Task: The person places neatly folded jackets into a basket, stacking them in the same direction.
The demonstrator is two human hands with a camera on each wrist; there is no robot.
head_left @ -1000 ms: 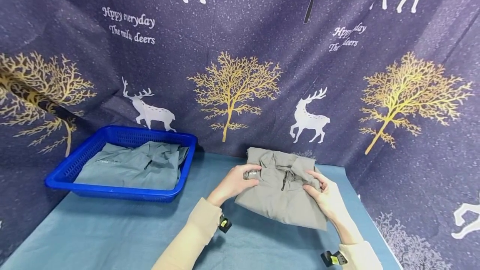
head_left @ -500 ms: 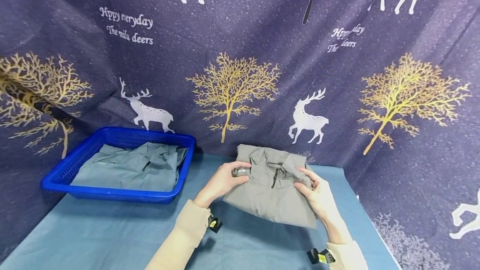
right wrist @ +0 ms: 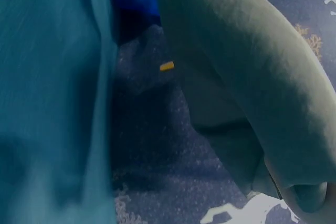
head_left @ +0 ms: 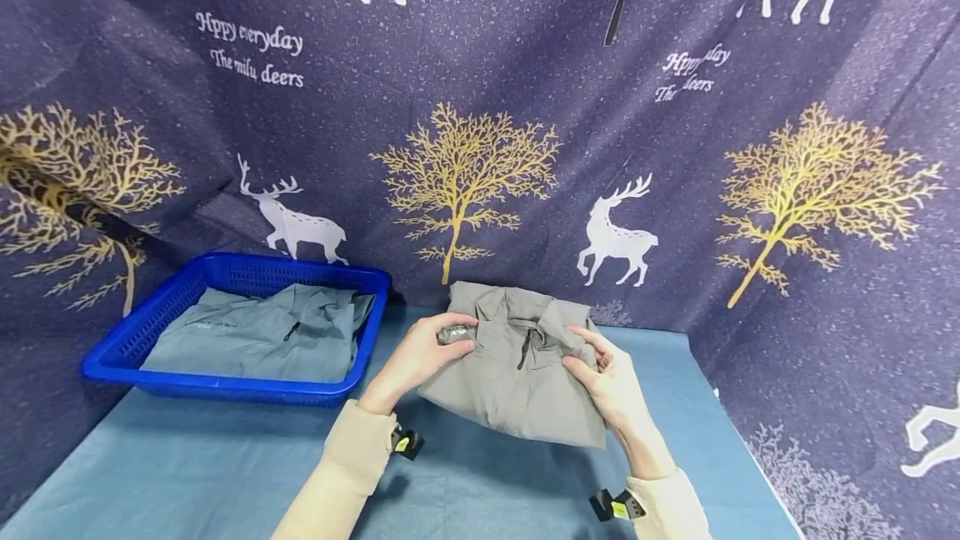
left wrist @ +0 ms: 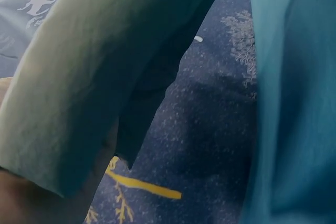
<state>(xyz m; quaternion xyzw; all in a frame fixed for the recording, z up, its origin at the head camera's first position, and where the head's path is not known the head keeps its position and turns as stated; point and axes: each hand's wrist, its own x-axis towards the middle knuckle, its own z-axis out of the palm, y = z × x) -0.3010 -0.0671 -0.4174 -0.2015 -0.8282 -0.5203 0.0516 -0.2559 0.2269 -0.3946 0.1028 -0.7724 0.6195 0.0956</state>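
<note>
A folded grey jacket (head_left: pixel 510 394) with a collar and a black zipper pull hangs above the table, tilted. My left hand (head_left: pixel 412 361) grips its left edge, thumb on top, beside a small shiny printed patch. At the opposite edge, my right hand (head_left: pixel 617 386) pinches the cloth between thumb and fingers. In the left wrist view the jacket's underside (left wrist: pixel 100 61) fills the upper left. The right wrist view has the rounded fold of the jacket (right wrist: pixel 252 66) on the right. Fingers beneath the jacket are mostly hidden.
A blue plastic basket (head_left: pixel 247 387) stands on the table's left side. Inside it lies a folded grey-green jacket (head_left: pixel 247 348). Blue cloth covers the table (head_left: pixel 225 473). A dark patterned curtain (head_left: pixel 525 65) with deer and trees hangs directly behind.
Both hands have carried the grey jacket to the left, keeping their hold on its two sides. It has also risen slightly. The basket and the jacket inside it have stayed put.
</note>
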